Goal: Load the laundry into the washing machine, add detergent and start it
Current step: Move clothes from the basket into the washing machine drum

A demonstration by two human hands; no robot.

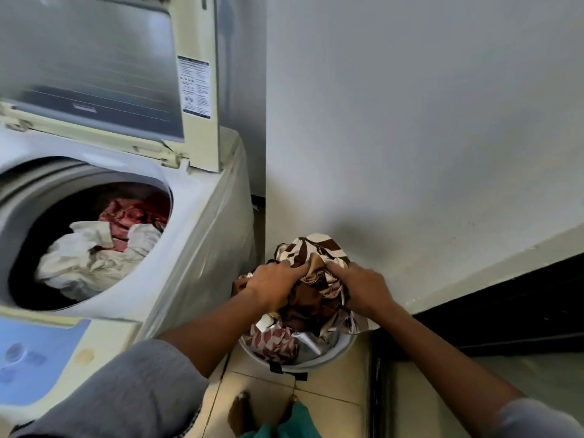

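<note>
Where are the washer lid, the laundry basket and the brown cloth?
Lid (94, 74): head view, on its glass panel.
Basket (331, 358): head view, on its near rim.
Brown cloth (316, 248): head view, on its top fold.

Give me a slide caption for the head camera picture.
Left hand and right hand grip a brown-and-cream cloth over the basket beside the open, part-loaded washing machine.
</note>
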